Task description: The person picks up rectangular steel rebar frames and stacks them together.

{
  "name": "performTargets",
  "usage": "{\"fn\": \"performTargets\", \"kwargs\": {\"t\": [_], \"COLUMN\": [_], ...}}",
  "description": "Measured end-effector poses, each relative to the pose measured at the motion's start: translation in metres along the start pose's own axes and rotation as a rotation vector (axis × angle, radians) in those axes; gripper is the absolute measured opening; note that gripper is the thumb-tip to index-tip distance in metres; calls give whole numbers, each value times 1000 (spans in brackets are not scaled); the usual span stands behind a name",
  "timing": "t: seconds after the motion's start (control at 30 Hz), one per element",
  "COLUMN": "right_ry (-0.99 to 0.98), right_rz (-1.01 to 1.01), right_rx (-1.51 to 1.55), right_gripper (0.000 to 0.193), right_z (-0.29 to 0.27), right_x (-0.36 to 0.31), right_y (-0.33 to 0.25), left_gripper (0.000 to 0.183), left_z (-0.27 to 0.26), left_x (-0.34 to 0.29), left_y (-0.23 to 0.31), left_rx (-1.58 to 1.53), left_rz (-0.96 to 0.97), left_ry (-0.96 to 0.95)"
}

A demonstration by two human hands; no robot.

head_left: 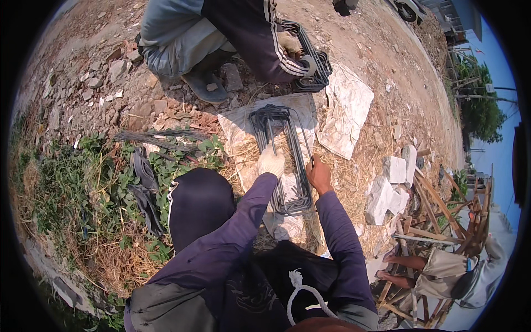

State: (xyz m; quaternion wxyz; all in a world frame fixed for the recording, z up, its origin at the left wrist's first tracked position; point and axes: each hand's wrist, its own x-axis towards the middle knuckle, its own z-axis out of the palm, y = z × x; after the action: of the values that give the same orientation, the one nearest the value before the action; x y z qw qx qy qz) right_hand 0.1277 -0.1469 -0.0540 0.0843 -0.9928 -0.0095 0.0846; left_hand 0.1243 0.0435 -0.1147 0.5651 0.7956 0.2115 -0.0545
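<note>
A bundle of dark rectangular steel stirrups (282, 157) lies on a white sack on the ground in front of me. My left hand (271, 161), in a white glove, rests on the bundle's left bars. My bare right hand (319, 174) grips a thin wire or bar at the bundle's right side. Both of my arms are in purple sleeves.
A squatting person (221, 33) across from me holds another stack of stirrups (310, 61). Thin wire strands (160, 138) lie on the weeds at left. White stone blocks (387, 182) and wooden scrap (437, 216) sit at right, where another person (448, 271) crouches.
</note>
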Motion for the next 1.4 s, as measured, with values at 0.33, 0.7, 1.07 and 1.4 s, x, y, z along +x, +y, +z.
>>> {"fn": "performTargets", "kwargs": {"t": [0.33, 0.7, 1.07, 1.4], "right_ry": [-57, -346, -158, -306], "right_rz": [-22, 330, 394, 493], "right_rx": [111, 766, 732, 936], "right_gripper": [69, 104, 109, 121], "right_z": [71, 34, 88, 84], "right_x": [-10, 15, 55, 48], "right_y": [31, 28, 63, 80], "left_gripper": [65, 51, 45, 31], "left_z": [4, 13, 39, 44], "left_x": [-24, -10, 21, 7], "left_y": [-53, -47, -88, -46], "left_rx": [-204, -551, -1005, -871], "left_rz": [15, -543, -690, -695], "left_ry": [-121, -338, -309, -368]}}
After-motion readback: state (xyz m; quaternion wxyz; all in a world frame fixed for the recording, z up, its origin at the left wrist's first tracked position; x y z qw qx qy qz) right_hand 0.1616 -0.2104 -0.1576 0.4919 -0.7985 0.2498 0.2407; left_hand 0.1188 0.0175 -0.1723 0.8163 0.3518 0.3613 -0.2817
